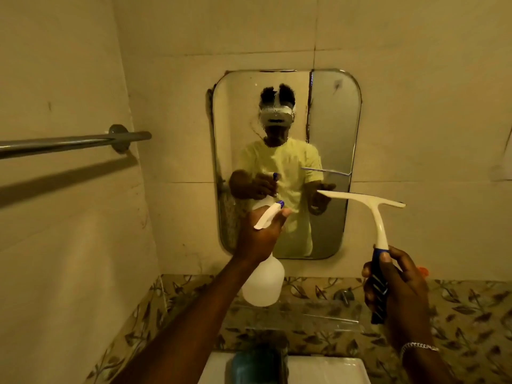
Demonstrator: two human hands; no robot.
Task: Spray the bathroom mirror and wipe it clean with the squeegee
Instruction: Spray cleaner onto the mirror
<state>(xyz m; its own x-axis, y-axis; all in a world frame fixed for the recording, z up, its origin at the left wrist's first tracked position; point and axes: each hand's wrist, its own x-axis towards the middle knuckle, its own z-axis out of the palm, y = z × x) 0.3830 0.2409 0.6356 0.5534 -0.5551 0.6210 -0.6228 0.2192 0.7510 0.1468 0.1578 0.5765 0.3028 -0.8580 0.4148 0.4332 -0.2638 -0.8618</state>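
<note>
Your left hand (260, 234) is clamped on the translucent white plastic spray bottle (263, 284), nozzle aimed at the rounded wall mirror (329, 128); bottle's long axis approx. upright. Right hand (393, 289) grips the white-bladed, blue-handled squeegee (379, 234), blade horizontal, near the glass w/o touching. Risk: overspray onto tiles, or drips streaking.

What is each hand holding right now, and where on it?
Left hand grips the spray bottle at its neck, below the trigger head. Right hand grips the squeegee by its blue handle.

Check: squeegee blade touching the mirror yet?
Apart. Head view: the squeegee blade is held off the mirror, its reflection sitting separately above it.
</note>
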